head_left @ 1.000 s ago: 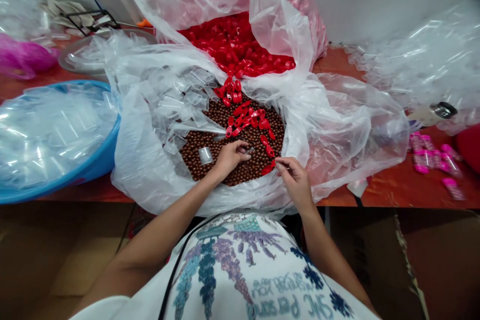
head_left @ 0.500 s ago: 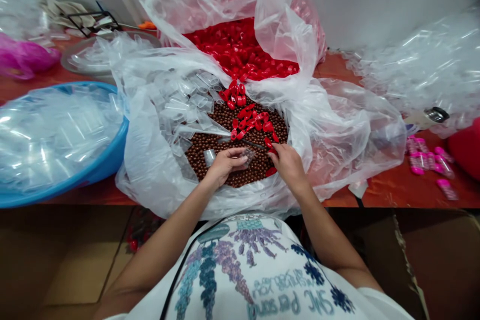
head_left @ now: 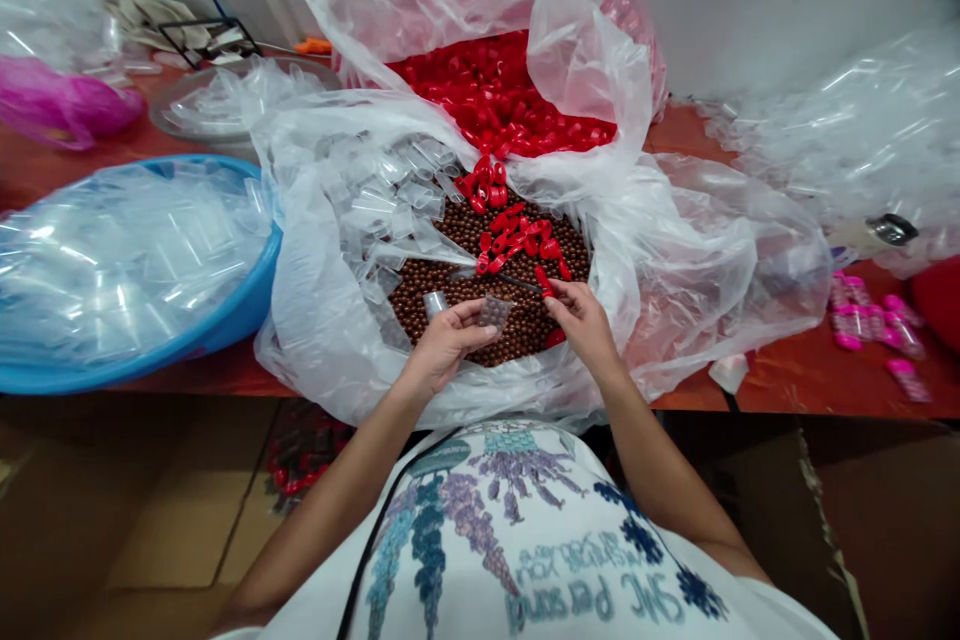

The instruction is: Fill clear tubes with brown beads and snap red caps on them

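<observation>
My left hand [head_left: 450,342] pinches a small clear plastic container [head_left: 496,314], with brown balls showing through its wall. Fingers of my right hand [head_left: 585,322] are closed on a red cap [head_left: 544,282], just right of the container. Both hands are over a heap of brown balls [head_left: 517,332] in a large white plastic bag [head_left: 300,320]. Loose red caps [head_left: 517,238] lie on the balls beyond my hands. Another clear container [head_left: 434,304] stands in the balls by my left hand. A thin dark rod [head_left: 517,281] reaches toward my right hand.
Clear empty containers [head_left: 390,195] fill the bag's left side. Behind stands a bag of red caps [head_left: 502,90]. A blue basin [head_left: 262,275] of clear plastic pieces is at left. Pink-capped jars [head_left: 862,315] lie at right. Cardboard boxes [head_left: 172,500] are below the table edge.
The view has shifted, so the scene sits farther right. My left hand has raised the container and turned it into clearer view. My right hand still holds a red cap near it.
</observation>
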{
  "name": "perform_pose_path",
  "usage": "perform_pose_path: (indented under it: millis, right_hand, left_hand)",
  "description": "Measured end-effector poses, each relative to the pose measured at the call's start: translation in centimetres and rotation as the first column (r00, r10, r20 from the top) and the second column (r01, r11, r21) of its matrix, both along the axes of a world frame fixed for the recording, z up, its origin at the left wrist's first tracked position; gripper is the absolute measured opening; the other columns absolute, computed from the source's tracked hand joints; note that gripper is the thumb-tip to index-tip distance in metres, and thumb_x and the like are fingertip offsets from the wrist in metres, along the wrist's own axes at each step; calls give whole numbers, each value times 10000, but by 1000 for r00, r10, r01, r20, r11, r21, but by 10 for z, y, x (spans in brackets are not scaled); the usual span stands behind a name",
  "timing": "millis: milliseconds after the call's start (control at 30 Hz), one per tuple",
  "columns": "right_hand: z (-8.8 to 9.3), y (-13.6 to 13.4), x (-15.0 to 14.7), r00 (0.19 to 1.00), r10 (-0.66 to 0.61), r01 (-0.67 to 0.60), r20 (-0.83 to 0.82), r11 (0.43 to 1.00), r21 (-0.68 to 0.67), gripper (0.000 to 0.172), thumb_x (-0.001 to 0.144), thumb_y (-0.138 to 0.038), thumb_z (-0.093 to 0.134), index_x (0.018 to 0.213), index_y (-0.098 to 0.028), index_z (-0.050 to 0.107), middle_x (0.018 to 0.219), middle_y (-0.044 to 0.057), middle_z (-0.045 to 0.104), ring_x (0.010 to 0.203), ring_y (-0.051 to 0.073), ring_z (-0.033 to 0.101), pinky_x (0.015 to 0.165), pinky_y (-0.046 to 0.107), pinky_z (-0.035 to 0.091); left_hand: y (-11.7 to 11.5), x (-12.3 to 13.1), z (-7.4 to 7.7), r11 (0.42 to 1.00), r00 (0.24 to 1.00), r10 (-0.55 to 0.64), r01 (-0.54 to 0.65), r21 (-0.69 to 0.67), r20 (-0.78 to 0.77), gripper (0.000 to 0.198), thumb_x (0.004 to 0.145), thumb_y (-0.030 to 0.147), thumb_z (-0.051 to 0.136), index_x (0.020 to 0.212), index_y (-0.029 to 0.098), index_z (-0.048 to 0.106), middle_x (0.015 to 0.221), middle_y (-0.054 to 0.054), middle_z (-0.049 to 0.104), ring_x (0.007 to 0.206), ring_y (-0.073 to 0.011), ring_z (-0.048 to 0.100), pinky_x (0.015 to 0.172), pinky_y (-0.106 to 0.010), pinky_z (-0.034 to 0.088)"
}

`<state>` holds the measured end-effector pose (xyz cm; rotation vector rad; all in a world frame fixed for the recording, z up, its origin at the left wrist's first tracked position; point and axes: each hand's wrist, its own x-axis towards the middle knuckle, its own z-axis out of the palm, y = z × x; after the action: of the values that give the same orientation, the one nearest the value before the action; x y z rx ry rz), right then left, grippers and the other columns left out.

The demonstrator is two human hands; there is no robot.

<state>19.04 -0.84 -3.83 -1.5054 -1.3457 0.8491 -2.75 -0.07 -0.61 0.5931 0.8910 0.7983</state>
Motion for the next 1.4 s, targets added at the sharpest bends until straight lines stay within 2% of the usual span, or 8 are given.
perform_pose_path:
  millis: [200, 367, 500, 667, 867, 1100, 1400]
  right_hand:
    - [9, 0, -17, 930, 57, -97, -363, 991, -93, 358, 753, -369, 637, 1081, -228, 611, 1056, 34, 635, 931, 173, 588, 796, 323, 525]
    - [21, -3, -23, 898, 29, -99, -438, 986, -137, 432, 710, -410, 677, 1095, -229, 609, 1055, 34, 648, 914, 175, 595, 740, 306, 538]
    - [27, -4, -26, 894, 54, -118, -444, 986, -118, 406, 747, -418, 649, 1105, -234, 597, 1038, 28, 654, 889, 164, 619, 801, 329, 529]
    - [32, -3, -31, 917, 216, -213, -335, 976, 47, 326, 830, -391, 569, 1121, -243, 575, 1125, 33, 622, 1042, 177, 587, 972, 370, 444]
    - [34, -5, -33, 920, 363, -352, -149, 931, 93, 301, 883, -363, 496, 1157, -253, 553, 1086, 35, 616, 1043, 176, 574, 957, 359, 442]
    - [29, -4, -25, 945, 307, -297, -109, 949, 103, 307, 889, -363, 484, 1170, -251, 539, 1118, 48, 563, 1003, 177, 580, 910, 352, 467]
    - [25, -5, -38, 952, 288, -273, -108, 952, 137, 286, 889, -362, 484, 1142, -253, 564, 1146, 45, 586, 1083, 181, 559, 987, 365, 419]
  left_hand:
    - [0, 1, -2, 999, 999, 35, -35, -2, 1, 435, 570, 68, 763, 988, 130, 664, 993, -72, 691, 879, -172, 654, 839, -289, 507]
    - [-2, 3, -6, 999, 999, 44, -44, -2, 5, 432, 569, 68, 766, 982, 133, 660, 994, -65, 686, 873, -170, 652, 850, -305, 507]
    - [-5, 4, -11, 1000, 1000, 19, -19, 9, 17, 441, 593, 81, 761, 1017, 138, 656, 1023, -73, 679, 914, -175, 642, 884, -323, 495]
    - [-7, 3, -9, 1000, 999, -15, 16, -6, 31, 405, 614, 95, 754, 1007, 138, 670, 1012, -77, 683, 894, -173, 644, 872, -338, 504]
    - [-8, 0, -11, 999, 1000, -9, 10, -32, 8, 400, 614, 98, 755, 1004, 140, 677, 994, -77, 686, 851, -180, 653, 843, -359, 516]
    - [-7, -3, -14, 999, 1000, 5, -5, -52, -2, 406, 625, 84, 747, 1020, 140, 670, 999, -78, 685, 850, -167, 648, 814, -335, 532]
    - [-8, -3, -15, 999, 1000, 3, -3, -48, 0, 416, 613, 84, 754, 1017, 141, 670, 1031, -82, 678, 875, -180, 646, 816, -345, 533]
